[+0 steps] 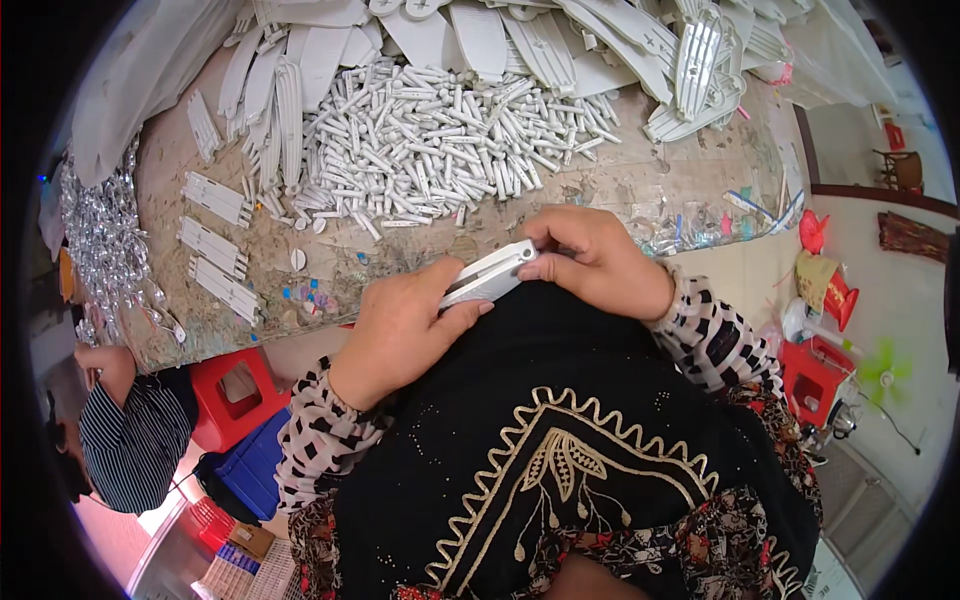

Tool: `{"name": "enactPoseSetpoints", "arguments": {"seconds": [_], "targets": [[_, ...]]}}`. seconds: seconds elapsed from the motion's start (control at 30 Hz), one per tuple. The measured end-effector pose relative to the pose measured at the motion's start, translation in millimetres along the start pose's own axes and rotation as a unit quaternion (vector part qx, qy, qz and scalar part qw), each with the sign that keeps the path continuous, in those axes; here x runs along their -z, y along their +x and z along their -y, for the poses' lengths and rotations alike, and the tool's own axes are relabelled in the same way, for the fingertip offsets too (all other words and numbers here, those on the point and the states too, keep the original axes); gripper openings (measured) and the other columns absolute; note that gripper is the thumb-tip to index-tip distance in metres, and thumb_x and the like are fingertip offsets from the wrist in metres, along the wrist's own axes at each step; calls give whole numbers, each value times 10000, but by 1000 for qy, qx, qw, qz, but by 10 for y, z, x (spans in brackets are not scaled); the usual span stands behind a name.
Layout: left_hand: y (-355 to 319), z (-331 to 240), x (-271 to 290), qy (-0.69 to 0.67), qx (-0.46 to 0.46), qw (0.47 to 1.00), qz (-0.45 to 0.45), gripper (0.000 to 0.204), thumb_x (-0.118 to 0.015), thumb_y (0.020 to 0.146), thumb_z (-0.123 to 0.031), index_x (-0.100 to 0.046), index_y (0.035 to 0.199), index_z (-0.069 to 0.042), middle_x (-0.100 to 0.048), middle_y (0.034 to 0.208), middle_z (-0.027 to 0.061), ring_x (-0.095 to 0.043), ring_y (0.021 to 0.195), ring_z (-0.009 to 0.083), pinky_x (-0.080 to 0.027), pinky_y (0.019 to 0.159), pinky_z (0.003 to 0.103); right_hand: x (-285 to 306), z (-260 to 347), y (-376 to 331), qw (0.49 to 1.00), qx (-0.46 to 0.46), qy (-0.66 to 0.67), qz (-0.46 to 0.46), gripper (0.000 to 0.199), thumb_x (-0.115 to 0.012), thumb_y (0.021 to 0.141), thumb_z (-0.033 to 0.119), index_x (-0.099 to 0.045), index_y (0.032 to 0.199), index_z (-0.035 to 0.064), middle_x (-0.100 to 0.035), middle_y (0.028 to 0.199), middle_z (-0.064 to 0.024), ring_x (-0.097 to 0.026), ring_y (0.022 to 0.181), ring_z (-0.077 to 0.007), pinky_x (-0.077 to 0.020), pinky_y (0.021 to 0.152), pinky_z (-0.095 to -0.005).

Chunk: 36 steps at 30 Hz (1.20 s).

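Just over the near edge of the worktable [600, 195], a long white plastic part [490, 278] with a slot along it and a rounded end is held at a slant in front of me. My left hand [395, 320] grips its left end, thumb along the near side and fingers behind. At the other end, the thumb and forefinger of my right hand [605, 265] pinch the rounded tip, where a small round hole shows. Beyond my hands lies a heap of small white plastic pegs [430, 140].
Large white flat panels [480, 40] are piled at the back. Several narrow white pieces [213, 247] lie at left, near silver foil strips [100, 230]. A person in a striped sleeve [125, 430] sits at far left, near a red stool [235, 400]. A green fan [885, 375] stands right.
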<state>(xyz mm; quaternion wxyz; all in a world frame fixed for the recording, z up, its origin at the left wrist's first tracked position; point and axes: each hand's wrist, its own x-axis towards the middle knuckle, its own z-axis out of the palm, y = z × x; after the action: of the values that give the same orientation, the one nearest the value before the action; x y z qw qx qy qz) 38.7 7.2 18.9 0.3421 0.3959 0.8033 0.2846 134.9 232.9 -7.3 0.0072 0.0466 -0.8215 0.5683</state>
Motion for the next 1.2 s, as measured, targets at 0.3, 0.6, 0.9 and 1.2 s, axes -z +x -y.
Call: {"name": "enactPoseSetpoints", "arguments": {"seconds": [0.3,0.6,0.9,1.2], "targets": [[28,35,-6,13,4,999,-34,333,-661,845,-286,-546,1028,-33,-623,794,210,-617,745,386,-462,642,467,4,-68,148,998,46,-12,37,168,-706,843,117,-632,952,12,-597,788,-67,-569,712,-156,-444,647,-289],[54,-5,-118,77,-14,990,-119,252,-641,841,-209,-549,978,-19,-591,841,190,-599,739,386,-475,659,481,74,-226,224,964,40,-221,-142,186,-689,826,128,-624,955,11,-587,826,-124,-574,749,-290,-458,662,-368],[139,-11,-225,249,9,961,-122,259,-650,793,-143,-533,979,-7,-585,891,142,-612,802,334,-521,639,430,-61,-336,322,928,54,-327,-169,182,-686,793,114,-620,933,19,-540,797,-125,-548,782,-316,-441,690,-401],[152,18,-215,232,-3,966,-115,258,-633,794,-122,-502,984,-7,-577,877,150,-615,793,336,-526,641,429,-87,-52,58,976,40,-190,-96,144,-636,859,63,-587,985,12,-541,860,-143,-554,769,-308,-449,663,-349]]}}
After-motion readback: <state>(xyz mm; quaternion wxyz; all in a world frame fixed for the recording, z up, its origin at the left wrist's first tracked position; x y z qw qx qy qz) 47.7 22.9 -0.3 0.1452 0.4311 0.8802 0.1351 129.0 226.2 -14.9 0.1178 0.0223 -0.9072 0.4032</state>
